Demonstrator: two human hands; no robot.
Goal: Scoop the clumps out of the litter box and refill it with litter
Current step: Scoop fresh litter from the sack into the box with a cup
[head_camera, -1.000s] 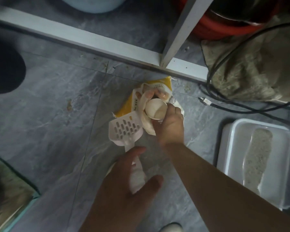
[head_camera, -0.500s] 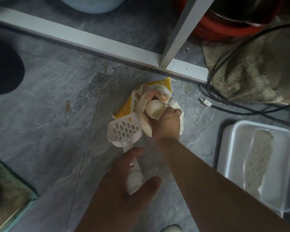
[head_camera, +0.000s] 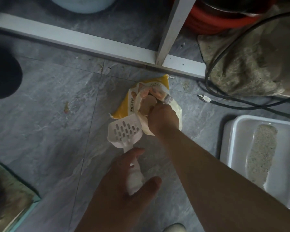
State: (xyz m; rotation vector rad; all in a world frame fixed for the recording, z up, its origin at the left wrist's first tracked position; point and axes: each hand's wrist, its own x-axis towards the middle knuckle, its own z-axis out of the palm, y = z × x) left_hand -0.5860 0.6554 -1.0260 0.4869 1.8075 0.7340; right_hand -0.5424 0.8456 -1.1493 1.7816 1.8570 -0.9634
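My left hand (head_camera: 124,185) grips the white slotted plastic scoop (head_camera: 125,131). My right hand (head_camera: 163,118) holds a small cup inside the yellow litter bag (head_camera: 124,106) ahead.

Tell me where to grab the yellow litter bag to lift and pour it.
Take the litter bag at its open mouth, where the right hand already pinches the folded rim, coming from above. It lies slumped on the floor, so a grip under its far yellow end likely helps tipping.

Both forearms are bare, no sleeves, and neither the left hand (head_camera: 124,186) nor the right hand (head_camera: 163,119) wears rings.
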